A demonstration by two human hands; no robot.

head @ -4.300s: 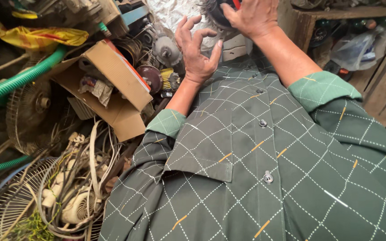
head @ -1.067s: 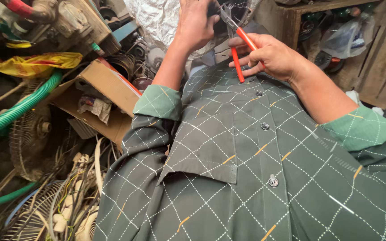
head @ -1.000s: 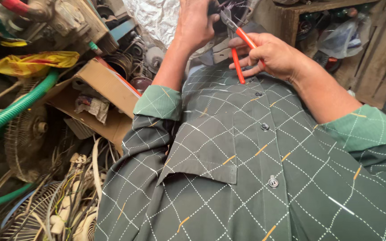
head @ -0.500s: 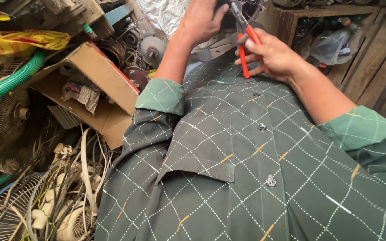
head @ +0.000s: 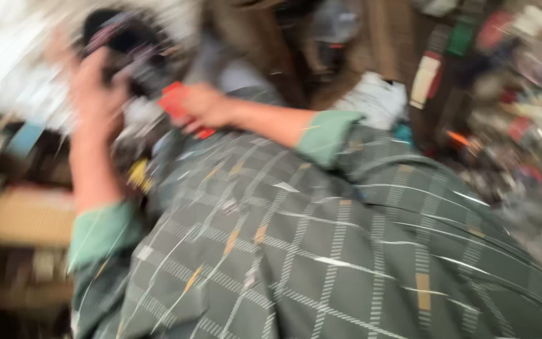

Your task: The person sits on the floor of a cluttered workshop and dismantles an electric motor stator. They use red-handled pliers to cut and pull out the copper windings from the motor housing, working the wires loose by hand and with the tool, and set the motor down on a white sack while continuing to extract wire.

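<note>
Lower frame, nearest: green checked cloth shirt [head: 321,251] w/ pale grid lines fills most of the view, whole pic badly blurred. Above it at upper centre, right hand [head: 205,108] is clenched round red-handled pliers [head: 177,103]; jaws too smeared to make out. Furthest, upper left: left hand [head: 95,94] is wrapped on a dark roundish object [head: 123,41], its kind can't be told.

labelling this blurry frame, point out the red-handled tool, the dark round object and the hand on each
red-handled tool [head: 180,107], head view, on the red handle.
dark round object [head: 117,34], head view, on its dark top.
left hand [head: 95,94], head view, on the back of the hand.
right hand [head: 211,107], head view, on the knuckles.
</note>
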